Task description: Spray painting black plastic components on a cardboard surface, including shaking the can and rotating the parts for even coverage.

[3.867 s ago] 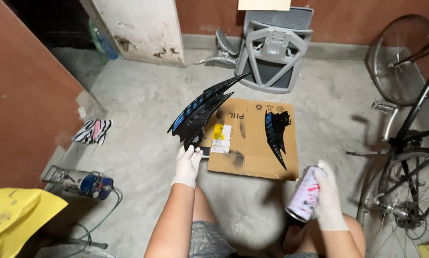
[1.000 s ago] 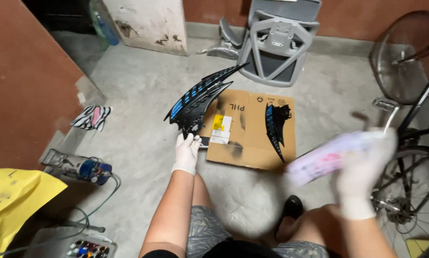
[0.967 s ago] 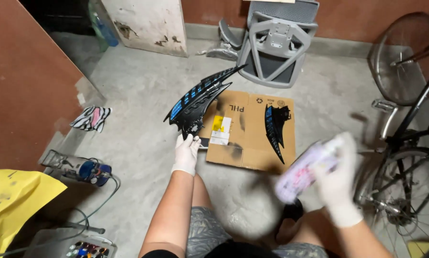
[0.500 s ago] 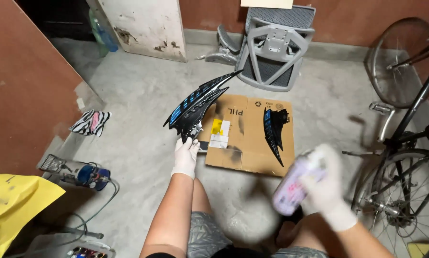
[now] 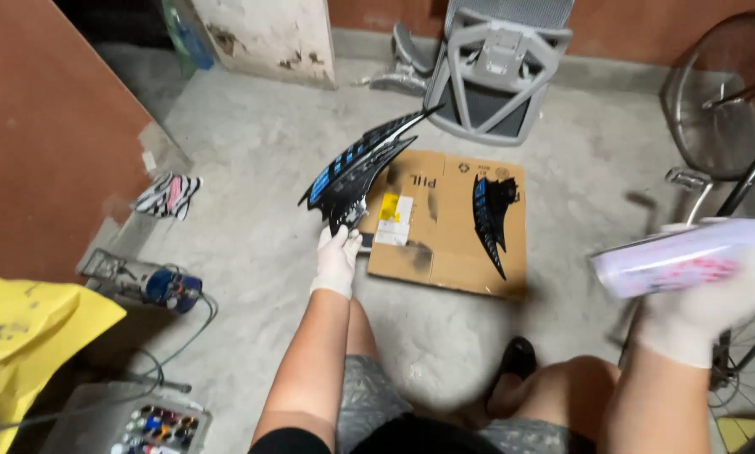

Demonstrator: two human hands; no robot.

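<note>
- Head view: the left hand (image 5: 337, 259), in a white glove, is closed around the lower end of a black fairing panel (image 5: 359, 166) with blue stripes, holding it up off the floor; the panel's pointed tip runs toward 1 o'clock from the hand.
- The right hand (image 5: 703, 307), also gloved, grips a pale spray can (image 5: 686, 255) lying nearly sideways, nozzle end toward 9 o'clock; can and hand are blurred.
- At 3 o'clock from the held panel, a flattened cardboard sheet (image 5: 444, 252) lies on the concrete floor (image 5: 251, 168), marked with dark overspray.
- A second black-and-blue panel (image 5: 488, 214) rests on the cardboard's right half, well apart from the can.
- At 12 o'clock from the cardboard, a grey chair (image 5: 499, 71) lies tipped over.
- A bicycle wheel (image 5: 713, 109) stands at the right edge.
- At 9 o'clock from the left hand lie a striped cloth (image 5: 167, 193) and a small blue compressor (image 5: 163, 286); a yellow sheet (image 5: 24, 336) sits at the lower left.
</note>
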